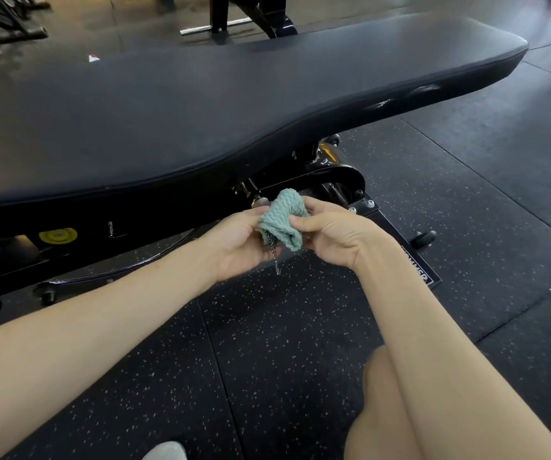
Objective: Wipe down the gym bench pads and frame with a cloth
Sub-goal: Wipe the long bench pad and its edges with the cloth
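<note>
**Inspector:** Bench, from the left?
**Recorder:** The black bench pad [201, 104] runs from near left to far right. A yellow cap [57, 234] shows on the frame [340, 177] beneath its left part.
**Inspector:** Hands?
**Recorder:** The left hand [241, 240] grips the cloth's left side, fingers curled. The right hand [330, 234] pinches its right side between thumb and fingers.
**Inspector:** Cloth?
**Recorder:** The teal cloth [280, 220] is bunched between both hands, below the pad's near edge and in front of the frame, clear of the speckled floor [267, 343]. A speckled cord [275, 260] hangs from it.
</note>
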The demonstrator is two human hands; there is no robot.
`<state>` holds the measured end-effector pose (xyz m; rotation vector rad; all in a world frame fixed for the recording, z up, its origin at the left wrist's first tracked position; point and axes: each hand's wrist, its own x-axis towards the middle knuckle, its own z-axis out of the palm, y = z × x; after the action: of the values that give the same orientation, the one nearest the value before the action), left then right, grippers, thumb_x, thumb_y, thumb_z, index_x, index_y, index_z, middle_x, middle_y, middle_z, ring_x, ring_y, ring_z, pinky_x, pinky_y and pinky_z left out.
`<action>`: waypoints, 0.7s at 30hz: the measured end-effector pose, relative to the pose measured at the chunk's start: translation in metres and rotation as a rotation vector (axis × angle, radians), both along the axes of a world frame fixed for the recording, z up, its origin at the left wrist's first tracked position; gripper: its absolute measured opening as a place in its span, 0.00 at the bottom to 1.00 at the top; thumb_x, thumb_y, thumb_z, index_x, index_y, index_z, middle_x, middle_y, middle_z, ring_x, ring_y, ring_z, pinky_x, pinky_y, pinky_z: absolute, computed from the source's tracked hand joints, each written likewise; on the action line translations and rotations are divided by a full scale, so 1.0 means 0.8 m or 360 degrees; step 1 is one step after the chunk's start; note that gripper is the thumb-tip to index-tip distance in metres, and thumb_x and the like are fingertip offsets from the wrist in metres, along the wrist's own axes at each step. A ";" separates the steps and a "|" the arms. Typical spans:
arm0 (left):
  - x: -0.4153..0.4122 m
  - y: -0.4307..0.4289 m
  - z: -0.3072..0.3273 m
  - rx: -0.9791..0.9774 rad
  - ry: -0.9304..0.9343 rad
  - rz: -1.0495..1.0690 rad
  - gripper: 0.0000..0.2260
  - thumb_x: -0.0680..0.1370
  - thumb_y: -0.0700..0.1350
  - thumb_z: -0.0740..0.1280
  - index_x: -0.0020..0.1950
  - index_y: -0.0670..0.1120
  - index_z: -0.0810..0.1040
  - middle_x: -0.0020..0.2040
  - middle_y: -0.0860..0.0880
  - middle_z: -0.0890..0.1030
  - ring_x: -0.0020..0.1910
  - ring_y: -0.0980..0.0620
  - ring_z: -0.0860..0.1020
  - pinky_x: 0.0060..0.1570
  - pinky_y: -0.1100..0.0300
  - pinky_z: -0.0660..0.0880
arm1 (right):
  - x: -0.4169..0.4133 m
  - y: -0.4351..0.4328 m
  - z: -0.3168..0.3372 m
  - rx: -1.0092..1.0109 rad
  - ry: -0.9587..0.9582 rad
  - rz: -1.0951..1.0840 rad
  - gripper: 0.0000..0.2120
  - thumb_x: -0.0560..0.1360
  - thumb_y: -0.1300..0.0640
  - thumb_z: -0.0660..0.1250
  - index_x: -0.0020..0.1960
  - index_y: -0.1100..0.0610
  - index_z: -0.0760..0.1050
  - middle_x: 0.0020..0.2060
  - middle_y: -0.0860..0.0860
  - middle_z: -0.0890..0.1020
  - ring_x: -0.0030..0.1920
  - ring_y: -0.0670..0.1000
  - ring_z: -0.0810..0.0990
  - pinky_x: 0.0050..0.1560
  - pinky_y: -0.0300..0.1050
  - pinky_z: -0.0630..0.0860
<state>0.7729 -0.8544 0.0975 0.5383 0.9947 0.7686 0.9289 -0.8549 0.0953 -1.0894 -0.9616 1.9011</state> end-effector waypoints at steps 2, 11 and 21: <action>-0.008 -0.001 0.006 0.0060 0.0129 -0.0136 0.12 0.81 0.40 0.58 0.64 0.44 0.73 0.51 0.46 0.80 0.44 0.51 0.79 0.36 0.59 0.76 | -0.006 0.000 0.004 0.0003 -0.0014 -0.0064 0.09 0.74 0.68 0.66 0.50 0.56 0.75 0.44 0.52 0.82 0.46 0.52 0.78 0.52 0.48 0.73; -0.028 -0.015 0.020 0.0814 0.1683 -0.0315 0.10 0.76 0.35 0.63 0.45 0.51 0.76 0.42 0.50 0.80 0.41 0.53 0.78 0.38 0.61 0.72 | -0.053 0.001 0.020 0.1030 -0.0809 -0.1078 0.13 0.72 0.67 0.68 0.50 0.53 0.70 0.42 0.45 0.75 0.39 0.37 0.75 0.40 0.30 0.72; -0.069 -0.058 0.048 0.2226 0.2649 -0.0145 0.08 0.75 0.36 0.62 0.47 0.44 0.80 0.43 0.49 0.80 0.35 0.47 0.77 0.29 0.51 0.74 | -0.115 0.001 0.011 0.1124 -0.0787 -0.1478 0.07 0.73 0.68 0.69 0.50 0.62 0.78 0.41 0.47 0.79 0.40 0.39 0.76 0.42 0.25 0.68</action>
<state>0.7178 -0.9007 0.1360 2.6971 1.7462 0.7587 0.8368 -0.8540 0.1037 -1.2491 -1.0055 0.4869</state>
